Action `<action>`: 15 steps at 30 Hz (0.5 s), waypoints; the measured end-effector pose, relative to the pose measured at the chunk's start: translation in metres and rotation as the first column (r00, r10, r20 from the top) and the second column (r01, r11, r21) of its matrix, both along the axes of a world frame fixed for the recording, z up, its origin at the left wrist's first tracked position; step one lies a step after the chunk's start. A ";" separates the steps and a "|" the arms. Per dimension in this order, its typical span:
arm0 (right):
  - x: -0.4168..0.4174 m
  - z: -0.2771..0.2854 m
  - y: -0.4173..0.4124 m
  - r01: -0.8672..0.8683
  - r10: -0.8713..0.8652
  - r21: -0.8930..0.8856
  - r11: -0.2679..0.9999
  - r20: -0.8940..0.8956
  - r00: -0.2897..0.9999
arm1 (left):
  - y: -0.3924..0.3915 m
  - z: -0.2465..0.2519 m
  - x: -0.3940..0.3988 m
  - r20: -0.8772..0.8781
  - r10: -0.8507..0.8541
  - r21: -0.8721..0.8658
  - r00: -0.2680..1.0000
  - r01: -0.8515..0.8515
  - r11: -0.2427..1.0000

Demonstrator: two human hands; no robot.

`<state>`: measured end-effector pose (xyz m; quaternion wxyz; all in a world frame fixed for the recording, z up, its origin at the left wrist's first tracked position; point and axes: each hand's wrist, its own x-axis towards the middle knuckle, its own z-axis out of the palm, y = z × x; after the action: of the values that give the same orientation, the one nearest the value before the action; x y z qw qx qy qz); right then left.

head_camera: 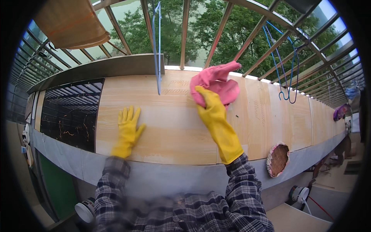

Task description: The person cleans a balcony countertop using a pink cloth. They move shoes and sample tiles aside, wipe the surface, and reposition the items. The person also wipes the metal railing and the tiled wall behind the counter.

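Observation:
My left hand (128, 130), in a yellow rubber glove, rests palm down on the wood-patterned tile countertop (171, 139) with its fingers spread. My right hand (211, 107), gloved the same way, grips a crumpled pink cloth (217, 81) near the far side of the counter. The cloth is partly blurred, and one end sticks up to the right. Whether it touches the tiles I cannot tell. A small dark green speck (237, 116) lies on the tiles to the right of the right glove.
Left of my hands, a glossy dark panel (69, 121) is set in the counter. Metal bars (185, 34) rise along the far edge. Hangers (158, 52) dangle there, blue ones (294, 69) to the right. A shallow brown dish (278, 159) with a pink-white rim sits on the front edge.

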<state>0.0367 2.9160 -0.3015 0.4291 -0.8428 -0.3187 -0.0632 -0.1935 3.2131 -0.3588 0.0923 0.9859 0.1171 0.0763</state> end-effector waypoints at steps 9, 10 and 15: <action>-0.003 -0.016 -0.148 -0.309 0.353 -0.440 0.843 0.019 0.935 | 0.010 -0.016 -0.005 -0.049 0.007 0.057 0.999 -0.004 0.998; 0.043 -0.031 -0.176 -0.108 0.173 -0.470 0.876 0.098 0.980 | 0.006 -0.009 -0.005 -0.042 0.006 0.058 0.999 -0.003 0.998; 0.212 -0.019 -0.325 0.738 -0.748 -0.164 0.655 0.001 0.664 | -0.004 -0.006 0.044 0.036 -0.086 0.006 0.996 0.086 0.996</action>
<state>0.2485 2.5912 -0.3204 0.3114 -0.9307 0.0640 -0.1807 -0.1497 3.2088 -0.3644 0.0956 0.9887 0.0726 0.0902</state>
